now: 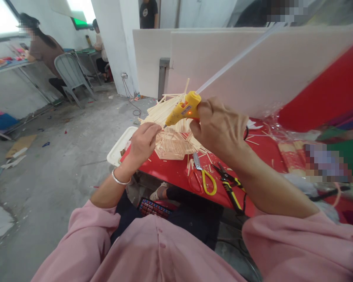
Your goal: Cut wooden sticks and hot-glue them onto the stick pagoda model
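Note:
My right hand [220,125] is wrapped round the handle of a yellow hot glue gun [181,111], whose small orange light is lit. A long, pale glue stick [238,56] juts from its back end. The nozzle points down at the fingertips of my left hand [145,141]. Those fingers are pinched together, and what they hold is too small to make out. Beneath both hands lies a piece built of thin wooden sticks [175,147] joined side by side. Behind the gun is a heap of loose wooden sticks [159,111].
Scissors with red and yellow handles [204,176] and black-and-yellow pliers [231,192] lie at the near edge of the red table [164,172]. A white tray [114,152] is on the left. White boards [223,70] stand behind. A person [44,43] sits far left near a chair [73,70].

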Tool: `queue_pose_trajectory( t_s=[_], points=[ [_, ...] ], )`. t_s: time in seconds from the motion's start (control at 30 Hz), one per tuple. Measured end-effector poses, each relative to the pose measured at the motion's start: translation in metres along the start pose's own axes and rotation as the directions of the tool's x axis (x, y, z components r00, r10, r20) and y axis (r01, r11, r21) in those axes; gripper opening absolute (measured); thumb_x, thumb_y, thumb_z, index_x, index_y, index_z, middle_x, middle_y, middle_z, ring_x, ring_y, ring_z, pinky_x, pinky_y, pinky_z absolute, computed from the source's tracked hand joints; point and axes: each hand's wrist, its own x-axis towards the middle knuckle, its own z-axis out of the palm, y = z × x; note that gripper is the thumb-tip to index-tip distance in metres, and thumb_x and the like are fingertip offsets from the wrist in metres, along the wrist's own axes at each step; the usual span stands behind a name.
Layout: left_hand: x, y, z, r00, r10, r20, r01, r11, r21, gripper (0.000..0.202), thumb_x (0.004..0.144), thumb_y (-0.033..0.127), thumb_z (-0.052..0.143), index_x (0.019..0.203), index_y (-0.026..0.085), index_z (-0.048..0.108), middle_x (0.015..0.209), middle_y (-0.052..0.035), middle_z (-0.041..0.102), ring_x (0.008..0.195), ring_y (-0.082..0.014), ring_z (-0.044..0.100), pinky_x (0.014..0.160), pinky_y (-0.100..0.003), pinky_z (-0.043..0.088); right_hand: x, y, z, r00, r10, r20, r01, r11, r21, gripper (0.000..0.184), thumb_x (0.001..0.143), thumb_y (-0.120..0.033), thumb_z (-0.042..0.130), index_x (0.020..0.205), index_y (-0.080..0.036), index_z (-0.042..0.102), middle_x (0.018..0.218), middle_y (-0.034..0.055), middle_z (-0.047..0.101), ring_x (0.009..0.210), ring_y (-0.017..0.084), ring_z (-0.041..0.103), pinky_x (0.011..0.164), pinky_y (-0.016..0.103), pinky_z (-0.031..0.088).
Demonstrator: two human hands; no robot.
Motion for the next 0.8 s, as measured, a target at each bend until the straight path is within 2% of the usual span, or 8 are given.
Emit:
queue_pose_trajectory(
  t_s=[0.33,0.63,0.8],
  points=[
    [-0.001,-0.001,0.003,1.0,-0.029,0.003,0.029,0.999,-0.025,0.019,0.097,0.013,0.046,0.095,0.017,0.065,0.092,-0.0071,0.071,0.088,-0.0151,0.066,0.077,-0.028,0.053,-0.001,-0.004,-0.006,0.999,-0.022,-0.039,0.021,1.0,-0.02,0.04,0.095,-0.027,0.034,0.125,-0.015,0.057,0.102,0.0126,0.062,0.077,0.018,0.05,0.058,0.03,0.019],
    [0.0,-0.001,0.005,1.0,-0.023,-0.017,0.022,0.999,-0.04,0.019,0.096,0.014,0.047,0.095,0.017,0.066,0.092,-0.0075,0.072,0.088,-0.0153,0.067,0.078,-0.029,0.055,-0.001,-0.005,-0.011,1.0,0.007,0.019,-0.008,1.0,0.016,0.04,0.094,-0.027,0.035,0.127,-0.016,0.057,0.107,0.0144,0.063,0.078,0.019,0.051,0.058,0.031,0.019],
    [-0.001,-0.001,0.005,0.999,-0.033,-0.008,0.033,0.999,-0.025,0.02,0.096,0.014,0.046,0.094,0.017,0.066,0.092,-0.0078,0.072,0.088,-0.0155,0.067,0.077,-0.03,0.056,-0.001,-0.004,-0.01,1.0,0.0,0.0,0.0,1.0,-0.001,0.041,0.093,-0.026,0.034,0.124,-0.016,0.059,0.105,0.014,0.063,0.077,0.019,0.051,0.058,0.031,0.019]
  ],
)
